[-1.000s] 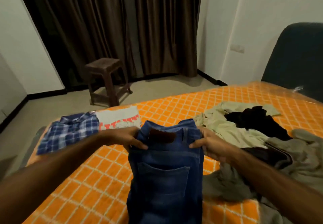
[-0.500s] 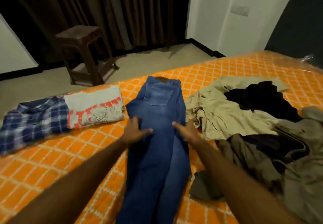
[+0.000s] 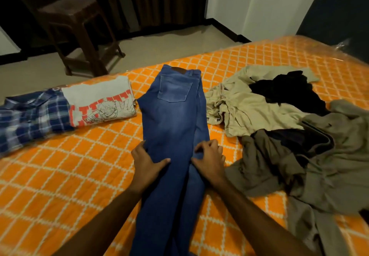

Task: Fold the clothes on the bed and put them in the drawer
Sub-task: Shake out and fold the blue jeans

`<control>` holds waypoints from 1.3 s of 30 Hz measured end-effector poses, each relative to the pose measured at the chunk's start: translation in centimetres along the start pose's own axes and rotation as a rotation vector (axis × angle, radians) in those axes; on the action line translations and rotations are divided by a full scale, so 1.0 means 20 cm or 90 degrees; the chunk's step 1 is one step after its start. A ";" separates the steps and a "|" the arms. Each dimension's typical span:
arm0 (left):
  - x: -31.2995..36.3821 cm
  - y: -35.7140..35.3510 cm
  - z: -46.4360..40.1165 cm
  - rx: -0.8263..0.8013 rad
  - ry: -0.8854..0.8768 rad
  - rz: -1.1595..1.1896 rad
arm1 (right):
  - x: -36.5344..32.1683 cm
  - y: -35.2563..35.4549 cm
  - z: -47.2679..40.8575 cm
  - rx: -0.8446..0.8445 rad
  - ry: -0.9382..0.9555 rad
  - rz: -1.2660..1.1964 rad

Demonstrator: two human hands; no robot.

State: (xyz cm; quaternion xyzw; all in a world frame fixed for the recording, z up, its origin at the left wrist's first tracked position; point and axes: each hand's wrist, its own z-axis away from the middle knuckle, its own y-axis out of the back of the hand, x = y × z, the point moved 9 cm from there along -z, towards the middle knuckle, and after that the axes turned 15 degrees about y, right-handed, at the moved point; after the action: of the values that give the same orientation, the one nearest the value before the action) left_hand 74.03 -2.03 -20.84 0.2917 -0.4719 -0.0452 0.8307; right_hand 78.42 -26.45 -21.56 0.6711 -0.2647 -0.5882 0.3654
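Jeans (image 3: 175, 119): lie lengthwise mid-bed (image 3: 60, 175) (waistband toward the far edge).
Left hand (image 3: 146, 162): fingers flat, thumb spread, pressing the jeans.
Right hand (image 3: 209, 160): fingers curled, gripping the jeans' edge.

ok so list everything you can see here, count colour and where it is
jeans: 1, blue, laid lengthwise mid-bed, waistband far
plaid shirt: 1, blue and white, folded, bed's left edge
printed t-shirt: 1, grey with red print, folded, beside the plaid shirt
unfolded clothes pile: 1 heap, beige, black and olive, right of jeans
bed cover: 1, orange with white lattice
stool: 1, dark brown, on floor by curtains
curtains: dark brown, far wall
left hand: flat on jeans' left edge
right hand: fingers curled at jeans' right edge
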 end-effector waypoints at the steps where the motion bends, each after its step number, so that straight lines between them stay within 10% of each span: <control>1: -0.06 0.01 0.05 -0.037 0.062 0.066 | -0.02 -0.07 0.08 -0.069 0.002 0.032; 5: -0.21 0.01 0.22 -0.245 0.248 0.250 | -0.06 -0.15 0.24 -0.103 0.031 0.011; 9: -0.18 0.13 0.34 -0.204 0.174 0.201 | -0.27 -0.04 0.31 -0.057 0.044 -0.042; 19: -0.25 0.13 0.78 -0.402 0.236 0.307 | -0.57 -0.18 0.84 -0.253 -0.249 -0.840; 30: -0.12 0.34 0.95 -0.319 0.095 0.222 | -0.73 0.07 0.95 -0.116 -0.179 -1.149; 39: -0.09 0.21 1.06 -0.366 0.030 0.041 | -0.65 0.19 0.96 -0.044 -0.111 -0.780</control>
State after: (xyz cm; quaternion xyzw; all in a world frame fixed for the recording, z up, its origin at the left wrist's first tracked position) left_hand 55.08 -7.31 -11.80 0.0299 -0.4293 -0.1437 0.8911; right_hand 57.70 -21.94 -11.47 0.6385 0.1591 -0.7519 -0.0399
